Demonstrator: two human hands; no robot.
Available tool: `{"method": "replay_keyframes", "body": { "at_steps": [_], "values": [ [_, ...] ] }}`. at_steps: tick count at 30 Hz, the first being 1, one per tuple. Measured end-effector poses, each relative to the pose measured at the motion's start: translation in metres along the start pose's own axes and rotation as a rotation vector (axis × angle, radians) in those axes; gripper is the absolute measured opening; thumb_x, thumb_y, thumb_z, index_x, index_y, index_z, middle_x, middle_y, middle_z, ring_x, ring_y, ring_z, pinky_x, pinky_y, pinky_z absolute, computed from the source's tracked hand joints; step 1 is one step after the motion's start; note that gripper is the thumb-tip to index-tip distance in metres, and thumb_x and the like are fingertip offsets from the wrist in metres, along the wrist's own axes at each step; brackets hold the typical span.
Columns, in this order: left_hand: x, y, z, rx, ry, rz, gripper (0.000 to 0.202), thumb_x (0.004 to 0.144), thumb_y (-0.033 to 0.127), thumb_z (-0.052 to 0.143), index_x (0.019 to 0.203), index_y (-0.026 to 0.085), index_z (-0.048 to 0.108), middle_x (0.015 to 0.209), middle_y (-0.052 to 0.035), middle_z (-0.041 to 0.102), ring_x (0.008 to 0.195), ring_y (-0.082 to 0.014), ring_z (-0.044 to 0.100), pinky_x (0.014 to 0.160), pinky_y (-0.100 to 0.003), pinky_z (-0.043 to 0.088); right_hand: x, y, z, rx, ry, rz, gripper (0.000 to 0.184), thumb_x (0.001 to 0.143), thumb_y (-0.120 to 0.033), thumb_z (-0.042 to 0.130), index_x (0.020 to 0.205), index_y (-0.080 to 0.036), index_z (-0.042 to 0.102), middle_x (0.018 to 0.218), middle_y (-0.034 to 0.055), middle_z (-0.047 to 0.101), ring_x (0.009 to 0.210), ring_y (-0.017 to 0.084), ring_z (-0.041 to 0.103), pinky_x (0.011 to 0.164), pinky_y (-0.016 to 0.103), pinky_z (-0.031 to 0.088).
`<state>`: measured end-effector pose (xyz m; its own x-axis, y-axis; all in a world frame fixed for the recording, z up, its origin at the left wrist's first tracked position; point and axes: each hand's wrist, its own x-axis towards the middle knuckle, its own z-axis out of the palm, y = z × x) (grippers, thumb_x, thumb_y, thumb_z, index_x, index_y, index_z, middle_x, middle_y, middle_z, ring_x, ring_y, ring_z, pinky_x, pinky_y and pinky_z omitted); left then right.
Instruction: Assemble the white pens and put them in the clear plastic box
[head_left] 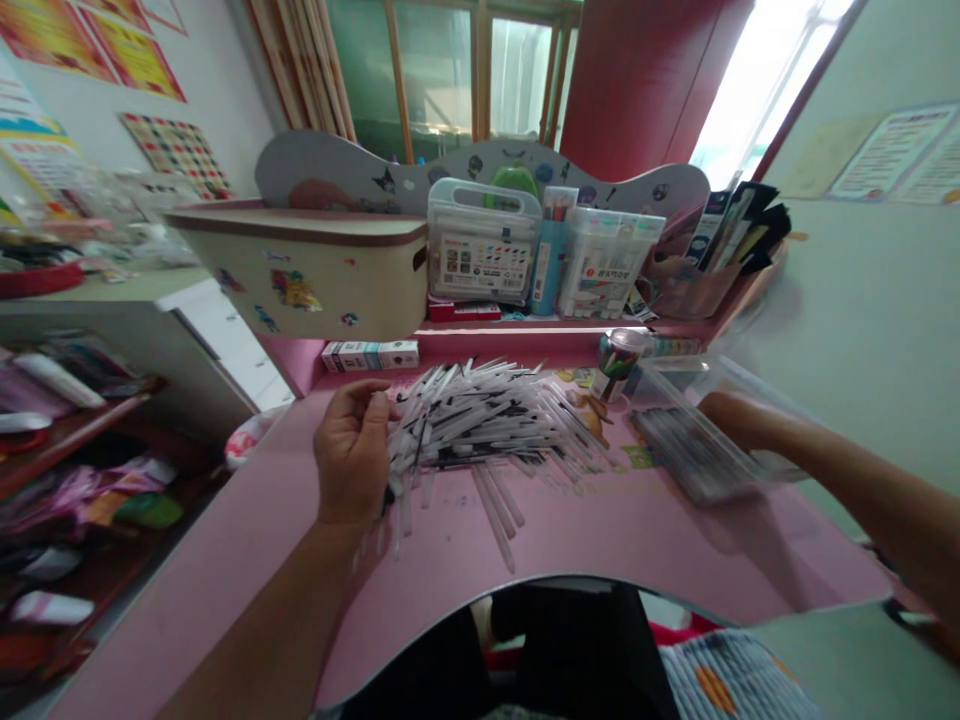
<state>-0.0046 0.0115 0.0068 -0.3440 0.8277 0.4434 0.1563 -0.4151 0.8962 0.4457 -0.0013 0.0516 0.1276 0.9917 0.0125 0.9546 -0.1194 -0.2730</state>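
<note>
A loose pile of slim whitish translucent pens (480, 420), some with black parts, lies on the pink desk. Several of them point out toward the front edge. My left hand (352, 450) rests at the pile's left side with its fingers curled and the thumb against them. What it holds, if anything, is hidden. On the right, my right hand (727, 420) reaches into a see-through plastic box (757, 470). Its fingers are hidden by the box wall and blur. Inside the box, toward its left side, lies a layer of similar pens (682, 450).
Behind the pile stand a drink can (619, 365) and a small white carton (371, 355). The shelf above holds a cream bin (315, 280), marker cases (484, 245) and a pink holder (690, 285). The desk (600, 540) curves inward at the front.
</note>
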Motion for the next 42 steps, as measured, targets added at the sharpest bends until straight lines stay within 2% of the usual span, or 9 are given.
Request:
{"method": "replay_keyframes", "body": {
  "at_steps": [3,6,8,13,17,23,30,35,42],
  "values": [
    [0.001,0.0,0.0,0.012,0.011,0.004,0.018,0.087,0.034,0.059,0.098,0.019,0.061,0.071,0.0028,0.057,0.054,-0.0088,0.046,0.051,-0.021,0.037,-0.001,-0.015,-0.026,-0.159,-0.013,0.036,0.031,0.076,-0.01,0.06,0.046,-0.018,0.055,0.041,0.0036,0.053,0.039,0.011,0.043,0.049,0.028,0.029],
    [0.001,-0.001,0.001,0.04,0.013,0.003,0.019,0.087,0.035,0.059,0.097,0.019,0.061,0.07,0.0028,0.057,0.056,-0.0094,0.049,0.053,-0.021,0.039,-0.014,-0.046,-0.051,-0.229,0.31,0.01,0.014,0.084,-0.024,0.059,0.076,-0.017,0.067,0.06,0.0069,0.065,0.052,0.016,0.054,0.057,0.03,0.034],
    [0.001,-0.003,0.002,0.045,-0.001,-0.018,0.021,0.087,0.036,0.058,0.097,0.018,0.061,0.071,0.0025,0.058,0.057,-0.0097,0.05,0.053,-0.021,0.039,-0.029,-0.075,-0.055,-0.116,0.406,-0.093,0.015,0.086,-0.028,0.058,0.089,-0.017,0.069,0.069,0.0067,0.068,0.058,0.017,0.058,0.062,0.029,0.038],
    [-0.001,-0.008,0.002,0.049,-0.03,-0.049,0.021,0.088,0.036,0.058,0.1,0.019,0.061,0.073,0.0025,0.058,0.058,-0.01,0.051,0.055,-0.021,0.04,-0.049,-0.151,-0.012,0.033,0.182,-0.486,0.016,0.09,-0.029,0.055,0.087,-0.02,0.067,0.077,0.0057,0.069,0.066,0.017,0.06,0.066,0.029,0.039],
    [-0.001,-0.01,0.002,0.087,-0.057,-0.062,0.02,0.087,0.035,0.057,0.1,0.019,0.061,0.073,0.0028,0.058,0.058,-0.0107,0.051,0.056,-0.022,0.041,-0.038,-0.184,0.046,-0.064,-0.032,-0.579,0.012,0.088,-0.017,0.055,0.089,-0.019,0.068,0.092,0.0076,0.067,0.085,0.021,0.061,0.073,0.03,0.038],
    [-0.004,-0.006,0.004,0.105,-0.088,-0.061,0.019,0.088,0.033,0.058,0.099,0.019,0.062,0.072,0.003,0.057,0.061,-0.0112,0.052,0.057,-0.021,0.041,-0.019,-0.187,0.092,-0.153,-0.033,-0.472,0.017,0.089,-0.014,0.051,0.091,-0.018,0.068,0.101,0.0093,0.063,0.093,0.022,0.06,0.071,0.029,0.036],
    [-0.009,-0.007,0.007,0.093,-0.149,-0.029,0.015,0.088,0.03,0.057,0.097,0.019,0.061,0.07,0.0039,0.056,0.061,-0.0107,0.051,0.058,-0.021,0.041,-0.029,-0.187,0.098,-0.004,-0.069,-0.55,0.013,0.085,-0.017,0.054,0.089,-0.016,0.066,0.096,0.0071,0.064,0.087,0.018,0.057,0.072,0.027,0.035],
    [-0.009,-0.006,0.007,0.116,-0.128,-0.033,0.015,0.088,0.029,0.057,0.097,0.019,0.062,0.07,0.003,0.058,0.062,-0.0113,0.053,0.059,-0.021,0.042,-0.046,-0.198,0.103,0.033,-0.241,-0.627,0.011,0.081,-0.027,0.06,0.081,-0.017,0.066,0.077,0.0038,0.067,0.069,0.016,0.054,0.061,0.028,0.025],
    [-0.005,-0.002,0.006,0.096,-0.087,-0.049,0.015,0.088,0.03,0.057,0.097,0.019,0.061,0.072,0.0031,0.056,0.063,-0.0112,0.053,0.059,-0.021,0.041,-0.064,-0.21,0.106,0.025,-0.34,-0.691,0.019,0.078,-0.034,0.064,0.083,-0.017,0.068,0.084,0.0064,0.071,0.068,0.016,0.056,0.058,0.028,0.022]
  ]
}}
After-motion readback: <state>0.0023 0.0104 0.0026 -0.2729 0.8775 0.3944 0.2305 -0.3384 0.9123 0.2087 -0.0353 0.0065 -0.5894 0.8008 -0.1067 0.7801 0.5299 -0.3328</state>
